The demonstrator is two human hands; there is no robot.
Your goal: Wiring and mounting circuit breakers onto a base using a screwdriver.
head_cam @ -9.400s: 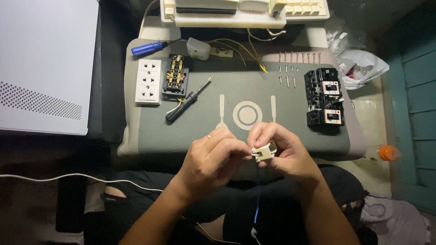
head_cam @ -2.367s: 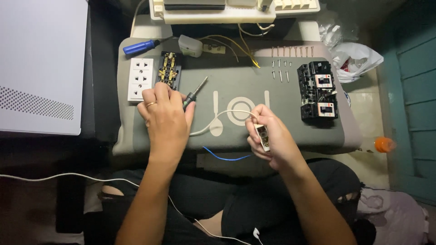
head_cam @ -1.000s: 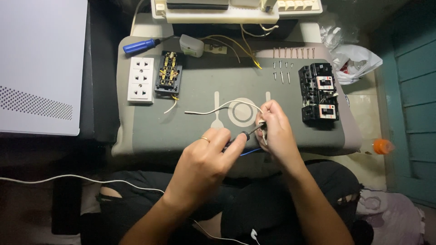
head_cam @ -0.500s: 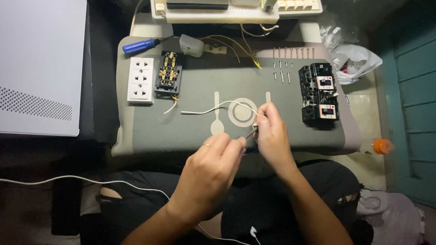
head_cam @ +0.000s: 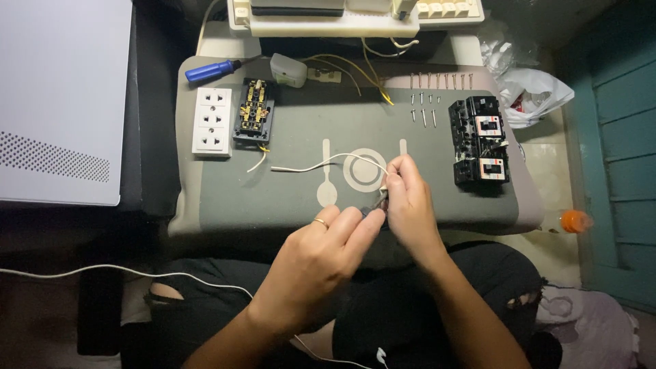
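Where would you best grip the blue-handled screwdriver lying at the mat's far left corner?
Grip the blue-handled screwdriver around its thick blue handle, coming from above: it lies flat, handle leftward and free of neighbours, while its thin shaft points right toward the small pale plug.

Single view, head-worn camera, looking almost straight down over the person's lap. The frame centre sits on the grey lap tray (head_cam: 225, 205), which fills the middle band from left of centre to right of centre. The far edge of the scene is at top of frame, with the cream keyboard (head_cam: 355, 17) cut off there. The person's knees and forearms enter from the bottom edge. The left hand (head_cam: 318, 263) and right hand (head_cam: 410, 205) sit just below centre, close to the lens. The white panel (head_cam: 58, 102) fills the upper left, and the teal wall (head_cam: 622, 137) runs down the right edge. No second view, so no overlap.
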